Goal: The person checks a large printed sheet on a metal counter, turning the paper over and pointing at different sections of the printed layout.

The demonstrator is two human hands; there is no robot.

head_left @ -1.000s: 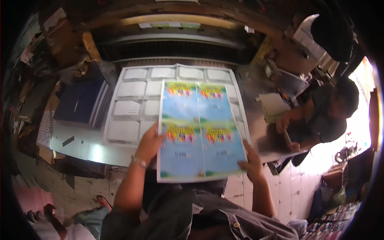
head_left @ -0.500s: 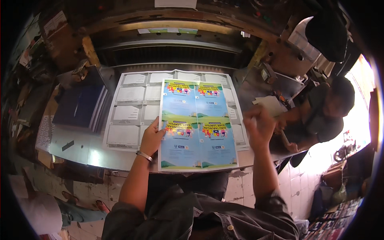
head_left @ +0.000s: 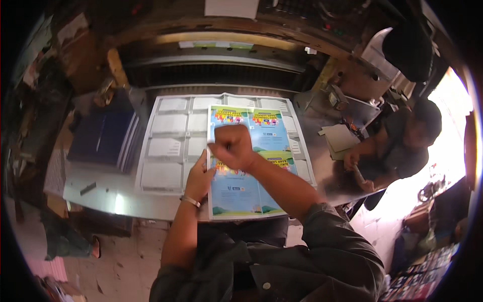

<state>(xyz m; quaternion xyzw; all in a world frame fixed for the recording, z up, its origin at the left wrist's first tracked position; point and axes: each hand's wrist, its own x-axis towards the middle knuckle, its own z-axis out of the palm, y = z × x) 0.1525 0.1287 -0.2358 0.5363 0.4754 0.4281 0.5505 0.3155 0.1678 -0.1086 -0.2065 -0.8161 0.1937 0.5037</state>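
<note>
Here, the blue printed sheet (head_left: 237,199) is pinched by the left hand (head_left: 200,177), the right hand (head_left: 234,146) curled fist-like over it

A blue stack (head_left: 98,137), perhaps books, lies left.

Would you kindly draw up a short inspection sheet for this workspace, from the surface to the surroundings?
Surface: metal table, glare near its front left edge.
Job's things: colourful printed sheet, lying partly over a larger grey-and-white printed sheet.
Clutter: dark blue stack at left; small dark strip before it; pale papers at right.
Hands: left hand at the colourful sheet's left edge, grip unclear; right hand curled into a fist above that sheet, contact unclear.
Cables: nothing seen.
Surroundings: co-worker at right; tiled floor below.
</note>
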